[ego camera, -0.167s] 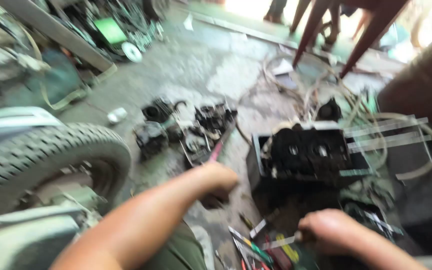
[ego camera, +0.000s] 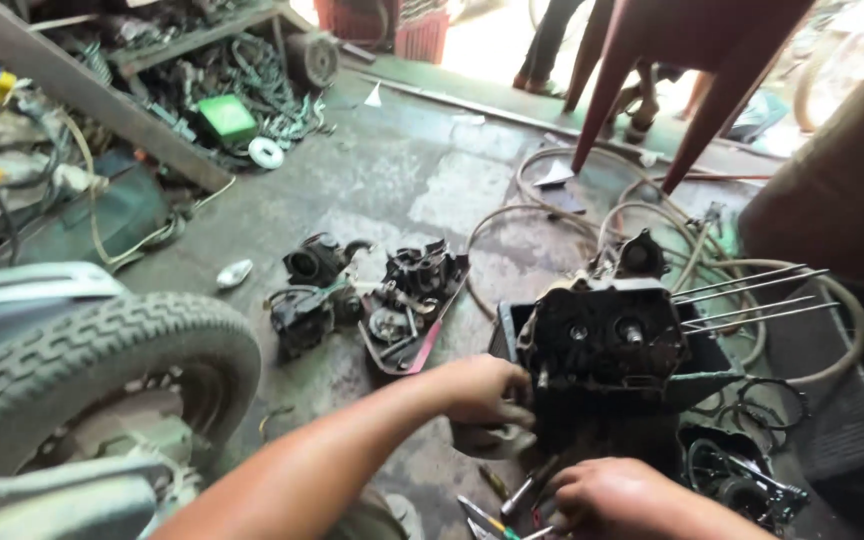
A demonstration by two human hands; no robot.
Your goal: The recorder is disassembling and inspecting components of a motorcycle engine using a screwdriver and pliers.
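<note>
Your left hand (ego camera: 482, 392) sits curled against the lower left edge of the greasy engine crankcase (ego camera: 607, 345), fingers closed on something small and pale; what it is, can't tell. Your right hand (ego camera: 607, 495) is low in front of the crankcase, fingers folded down over hand tools (ego camera: 512, 505) lying on the floor, one screwdriver shaft poking out beside it. The crankcase rests in a black tray (ego camera: 505, 335) on the concrete, four long studs (ego camera: 752, 295) sticking out to its right. Left of it lie dismantled engine parts (ego camera: 372, 295). A tyre (ego camera: 92, 350) is at far left. Hoses (ego camera: 552, 215) coil behind the crankcase.
</note>
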